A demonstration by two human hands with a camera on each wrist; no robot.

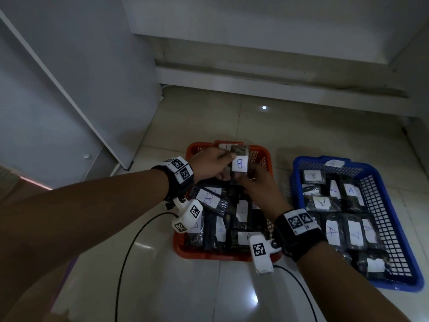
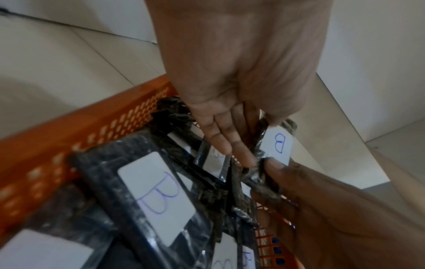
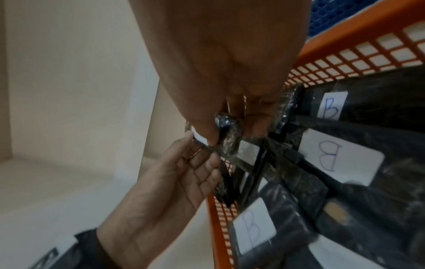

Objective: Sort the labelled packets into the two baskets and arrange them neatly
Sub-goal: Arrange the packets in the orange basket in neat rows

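A dark wrapped packet with a white "B" label [image 1: 240,164] stands upright over the far part of the orange basket [image 1: 265,156]. My left hand [image 1: 212,165] pinches its upper left edge, thumb on the front and fingers behind. My right hand [image 1: 257,182] grips its lower end from below. In the left wrist view the same packet [image 2: 277,143] sits between both hands. Several other "B" packets [image 1: 209,198] lie jumbled in the orange basket. The blue basket [image 1: 394,231] to the right holds several "A" packets [image 1: 332,231].
Both baskets stand on a glossy tiled floor [image 1: 209,289]. A white cabinet [image 1: 58,112] rises at the left and a low white ledge [image 1: 278,75] runs behind the baskets. Black cables [image 1: 125,259] trail from my wrists across the floor.
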